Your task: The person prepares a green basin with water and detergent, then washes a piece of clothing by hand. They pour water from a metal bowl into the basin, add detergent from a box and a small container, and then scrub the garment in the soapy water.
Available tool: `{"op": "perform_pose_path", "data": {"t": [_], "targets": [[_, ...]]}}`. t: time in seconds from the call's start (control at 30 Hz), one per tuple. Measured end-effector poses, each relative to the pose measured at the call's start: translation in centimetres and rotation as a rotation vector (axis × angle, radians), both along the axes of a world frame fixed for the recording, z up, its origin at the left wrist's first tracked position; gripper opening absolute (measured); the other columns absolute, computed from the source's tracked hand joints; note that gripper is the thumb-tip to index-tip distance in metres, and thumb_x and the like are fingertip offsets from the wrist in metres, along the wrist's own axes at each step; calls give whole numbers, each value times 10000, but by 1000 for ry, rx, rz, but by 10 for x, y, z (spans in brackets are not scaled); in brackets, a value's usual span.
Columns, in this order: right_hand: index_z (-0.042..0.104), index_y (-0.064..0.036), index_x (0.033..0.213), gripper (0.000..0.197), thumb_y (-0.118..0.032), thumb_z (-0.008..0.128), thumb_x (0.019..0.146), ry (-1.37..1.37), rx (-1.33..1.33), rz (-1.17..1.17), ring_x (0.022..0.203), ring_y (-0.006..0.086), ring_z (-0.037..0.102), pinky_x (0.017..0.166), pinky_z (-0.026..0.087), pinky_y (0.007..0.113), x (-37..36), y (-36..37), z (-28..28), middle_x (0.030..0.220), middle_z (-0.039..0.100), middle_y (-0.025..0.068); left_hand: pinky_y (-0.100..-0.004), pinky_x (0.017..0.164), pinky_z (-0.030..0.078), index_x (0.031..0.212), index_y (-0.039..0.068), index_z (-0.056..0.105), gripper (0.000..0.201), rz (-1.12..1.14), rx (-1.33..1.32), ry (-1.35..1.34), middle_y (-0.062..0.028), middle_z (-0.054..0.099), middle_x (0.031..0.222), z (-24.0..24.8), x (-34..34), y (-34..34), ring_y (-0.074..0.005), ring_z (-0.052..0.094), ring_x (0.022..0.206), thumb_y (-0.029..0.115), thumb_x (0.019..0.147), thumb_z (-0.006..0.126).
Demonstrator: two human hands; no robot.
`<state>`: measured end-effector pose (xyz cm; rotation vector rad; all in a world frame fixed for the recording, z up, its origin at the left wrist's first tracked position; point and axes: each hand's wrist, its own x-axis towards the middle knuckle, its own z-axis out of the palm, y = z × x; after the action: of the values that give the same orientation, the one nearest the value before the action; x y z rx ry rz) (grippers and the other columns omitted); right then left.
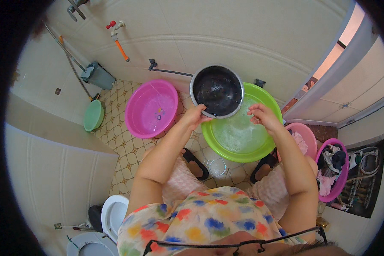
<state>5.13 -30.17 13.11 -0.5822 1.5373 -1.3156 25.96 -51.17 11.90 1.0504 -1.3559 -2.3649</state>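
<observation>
My left hand is closed on the near rim of a round metal basin, which has a silver rim and a dark inside. The basin is held tilted, overlapping the left edge of a large green tub. Cloudy, foamy water lies in the tub. Over the tub's right side hovers my right hand, its fingers loosely bent and apart, with nothing visible in them. To the left, a pink tub stands on the floor with some water and a few small coloured marks on its bottom.
A pink basin with cloth and a magenta basin of clothes stand at the right. Further left are a small green basin, a grey bin and a wall tap. A toilet is at lower left.
</observation>
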Motion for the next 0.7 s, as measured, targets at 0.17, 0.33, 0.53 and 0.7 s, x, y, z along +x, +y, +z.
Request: {"op": "perform_pose_path", "data": {"t": [0.17, 0.33, 0.53, 0.7], "targets": [[519, -75, 1029, 186, -177, 522, 873, 3, -1, 8, 704, 94, 545, 641, 435, 222, -5, 10, -2, 942, 593, 33, -349, 599, 570, 1343, 131, 222, 569, 71, -361, -54, -143, 468, 1197, -2, -9, -1, -273, 600, 921, 8, 819, 409], [518, -76, 1032, 184, -172, 518, 875, 16, -13, 19, 707, 94, 549, 638, 435, 224, -3, 12, 3, 953, 590, 32, -376, 639, 551, 1393, 170, 130, 708, 68, -619, -40, -201, 406, 1268, -12, -20, -4, -318, 553, 1012, -6, 794, 465], [509, -68, 1052, 213, -181, 522, 872, 32, -5, 22, 718, 107, 560, 641, 439, 234, -6, 18, -1, 956, 591, 37, -391, 903, 434, 1389, 181, 197, 769, -62, -1325, -86, -193, 381, 1311, 8, -26, 12, -366, 475, 1126, -33, 729, 527], [507, -63, 1060, 225, -181, 524, 870, 51, 6, 19, 724, 115, 564, 647, 445, 242, -9, 23, -3, 957, 595, 40, -394, 901, 421, 1376, 173, 216, 755, -105, -1420, -78, -190, 401, 1297, 40, -27, 34, -382, 443, 1155, -48, 723, 524]]}}
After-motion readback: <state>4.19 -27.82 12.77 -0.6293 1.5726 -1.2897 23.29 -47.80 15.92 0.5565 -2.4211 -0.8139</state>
